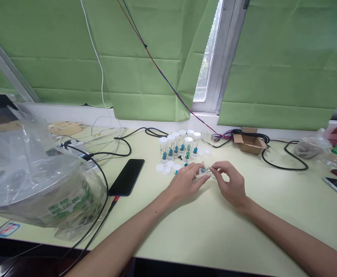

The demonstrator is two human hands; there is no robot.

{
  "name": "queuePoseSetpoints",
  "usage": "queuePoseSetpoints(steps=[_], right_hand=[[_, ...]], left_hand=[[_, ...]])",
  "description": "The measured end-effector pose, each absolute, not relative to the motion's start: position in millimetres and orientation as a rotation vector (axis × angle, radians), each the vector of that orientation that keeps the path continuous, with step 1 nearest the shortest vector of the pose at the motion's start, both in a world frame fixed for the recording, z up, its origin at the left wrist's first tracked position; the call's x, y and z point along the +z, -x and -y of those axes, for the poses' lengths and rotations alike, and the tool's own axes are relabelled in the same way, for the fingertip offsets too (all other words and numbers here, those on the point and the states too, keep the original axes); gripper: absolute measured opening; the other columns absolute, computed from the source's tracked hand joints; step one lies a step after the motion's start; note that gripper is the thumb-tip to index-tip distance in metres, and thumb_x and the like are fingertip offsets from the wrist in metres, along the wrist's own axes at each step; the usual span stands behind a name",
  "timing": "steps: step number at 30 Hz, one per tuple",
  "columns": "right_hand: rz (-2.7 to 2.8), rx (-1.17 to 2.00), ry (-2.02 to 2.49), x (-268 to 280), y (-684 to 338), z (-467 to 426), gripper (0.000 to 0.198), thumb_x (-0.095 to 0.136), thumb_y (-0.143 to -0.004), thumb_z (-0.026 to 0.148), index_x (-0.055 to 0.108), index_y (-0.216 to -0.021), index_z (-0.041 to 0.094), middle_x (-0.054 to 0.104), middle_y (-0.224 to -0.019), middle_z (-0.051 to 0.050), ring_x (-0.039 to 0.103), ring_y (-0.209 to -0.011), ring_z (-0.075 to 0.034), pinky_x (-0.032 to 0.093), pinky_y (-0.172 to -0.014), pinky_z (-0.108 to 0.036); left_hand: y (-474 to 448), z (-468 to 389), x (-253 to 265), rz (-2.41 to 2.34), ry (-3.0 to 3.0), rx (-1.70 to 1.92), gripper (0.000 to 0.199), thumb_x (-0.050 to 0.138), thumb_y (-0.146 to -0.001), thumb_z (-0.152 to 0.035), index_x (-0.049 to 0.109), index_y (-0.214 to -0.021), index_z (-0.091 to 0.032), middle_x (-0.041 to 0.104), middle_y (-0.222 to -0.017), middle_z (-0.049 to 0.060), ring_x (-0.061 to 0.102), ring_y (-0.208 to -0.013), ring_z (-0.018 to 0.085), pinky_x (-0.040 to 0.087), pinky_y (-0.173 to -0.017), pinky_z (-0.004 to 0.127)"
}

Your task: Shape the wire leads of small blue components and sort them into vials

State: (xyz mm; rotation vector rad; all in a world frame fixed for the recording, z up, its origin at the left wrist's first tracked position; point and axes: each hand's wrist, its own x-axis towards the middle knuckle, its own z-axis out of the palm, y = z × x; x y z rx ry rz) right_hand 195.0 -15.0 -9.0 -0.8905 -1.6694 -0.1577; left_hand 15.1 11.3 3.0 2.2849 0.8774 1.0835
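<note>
My left hand (187, 179) is closed around what looks like a small clear vial lying on its side, with a blue piece (203, 169) showing at it. My right hand (228, 182) pinches a thin metal wire (208, 169) between thumb and forefinger, close to that blue piece. More thin metal rods (213, 176) lie under the fingertips, partly hidden. Just beyond the hands stand several clear vials (163, 151) with white caps, holding blue or green pieces with thin stems. Loose white caps (166, 171) and small blue pieces lie beside my left hand.
A black phone (127, 177) lies left of my hands, near a black cable (105, 209). A bulky container in a clear plastic bag (38, 184) fills the left side. At the back right are an open cardboard box (250, 145) and looped black cables (289, 168).
</note>
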Motion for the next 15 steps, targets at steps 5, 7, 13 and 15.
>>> queuePoseSetpoints(steps=[5,7,13,15], right_hand=[[1.685,-0.151,0.867,-8.0,-195.7,14.8,0.009,0.057,-0.093,0.013,0.059,-0.094,0.022,0.065,-0.087,-0.005,0.063,-0.08,-0.018,0.054,-0.06,-0.031],[1.692,-0.149,0.868,-7.6,-195.9,14.9,0.009,0.057,-0.093,0.013,0.06,-0.094,0.022,0.064,-0.088,-0.006,0.063,-0.081,-0.019,0.054,-0.06,-0.031],[1.694,-0.165,0.888,-7.5,-196.9,14.4,0.01,0.057,-0.093,0.015,0.063,-0.09,0.022,0.065,-0.09,-0.007,0.064,-0.081,-0.019,0.055,-0.06,-0.031],[1.691,-0.168,0.884,-7.6,-197.3,14.1,0.011,0.057,-0.093,0.015,0.064,-0.09,0.022,0.065,-0.09,-0.007,0.065,-0.08,-0.019,0.056,-0.06,-0.032]], left_hand=[[-14.7,-10.6,2.2,-0.888,-2.332,1.034,0.038,0.055,-0.091,-0.045,0.06,-0.12,-0.023,0.067,-0.109,0.01,0.064,-0.091,0.023,0.047,-0.074,0.031],[-14.6,-11.1,1.8,-0.881,-2.338,1.037,0.036,0.055,-0.091,-0.044,0.06,-0.12,-0.023,0.066,-0.11,0.01,0.063,-0.092,0.023,0.047,-0.074,0.031],[-15.5,-11.2,1.8,-0.875,-2.306,1.062,0.036,0.058,-0.089,-0.042,0.06,-0.119,-0.023,0.067,-0.108,0.01,0.063,-0.091,0.023,0.048,-0.075,0.033],[-15.7,-11.4,1.9,-0.873,-2.29,1.078,0.035,0.058,-0.089,-0.042,0.061,-0.118,-0.023,0.068,-0.105,0.009,0.063,-0.089,0.023,0.048,-0.075,0.033]])
